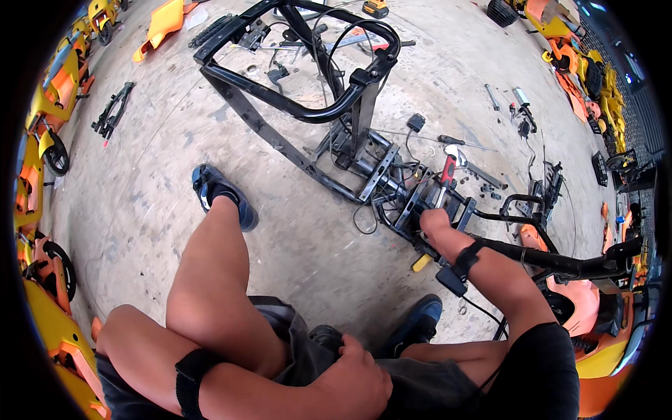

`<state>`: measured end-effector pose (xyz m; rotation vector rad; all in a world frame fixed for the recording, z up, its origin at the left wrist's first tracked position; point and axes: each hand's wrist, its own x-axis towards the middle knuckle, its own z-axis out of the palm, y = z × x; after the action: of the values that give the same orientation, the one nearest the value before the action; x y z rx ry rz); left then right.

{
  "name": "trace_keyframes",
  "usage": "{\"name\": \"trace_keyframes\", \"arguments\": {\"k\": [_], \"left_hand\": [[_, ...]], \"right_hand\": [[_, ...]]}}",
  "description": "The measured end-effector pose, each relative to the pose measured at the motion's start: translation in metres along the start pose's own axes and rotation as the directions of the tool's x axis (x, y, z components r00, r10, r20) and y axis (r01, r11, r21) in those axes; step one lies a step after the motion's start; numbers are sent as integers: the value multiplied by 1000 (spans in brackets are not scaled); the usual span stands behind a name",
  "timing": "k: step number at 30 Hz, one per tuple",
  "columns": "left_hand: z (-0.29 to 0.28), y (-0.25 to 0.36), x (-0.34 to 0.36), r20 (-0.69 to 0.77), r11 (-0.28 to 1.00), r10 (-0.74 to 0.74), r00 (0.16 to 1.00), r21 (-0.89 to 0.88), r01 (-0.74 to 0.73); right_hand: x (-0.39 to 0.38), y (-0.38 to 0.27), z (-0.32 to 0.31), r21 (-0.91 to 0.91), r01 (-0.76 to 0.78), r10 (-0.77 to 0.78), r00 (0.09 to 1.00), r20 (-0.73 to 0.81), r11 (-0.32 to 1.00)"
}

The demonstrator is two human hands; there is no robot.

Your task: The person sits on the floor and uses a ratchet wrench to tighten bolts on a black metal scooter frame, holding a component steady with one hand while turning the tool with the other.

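My right hand (pixel 435 225) is curled closed at the black tubular frame (pixel 360 178), directly below a tool with a red grip and silver upper end (pixel 449 168). What its fingers hold is hidden. A strap with a small black box circles my right forearm. My left hand (pixel 357 378) rests in my lap against the dark shorts, fingers curled, palm hidden. Loose cables run through the frame. A screwdriver (pixel 450 139) and a metal bar (pixel 483 174) lie on the floor beside it.
Yellow and orange scooters (pixel 52 105) line the left; more scooters and orange panels (pixel 567 84) stand at the right. Black brackets (pixel 112 112), loose tools, small parts and a yellow-black battery (pixel 375 10) lie on the concrete floor (pixel 126 217). My legs and shoes flank the lower middle.
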<state>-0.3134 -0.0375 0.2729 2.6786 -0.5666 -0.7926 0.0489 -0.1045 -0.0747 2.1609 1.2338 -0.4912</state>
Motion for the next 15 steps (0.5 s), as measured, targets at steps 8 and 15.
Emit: {"name": "trace_keyframes", "arguments": {"k": [8, 15], "left_hand": [[31, 5, 17, -70, 999, 48, 996, 1, -48], [-3, 1, 1, -21, 999, 44, 999, 32, -44]], "right_hand": [[-42, -36, -58, 793, -408, 629, 777, 41, 452], [-53, -35, -57, 777, -301, 562, 823, -81, 553]]}}
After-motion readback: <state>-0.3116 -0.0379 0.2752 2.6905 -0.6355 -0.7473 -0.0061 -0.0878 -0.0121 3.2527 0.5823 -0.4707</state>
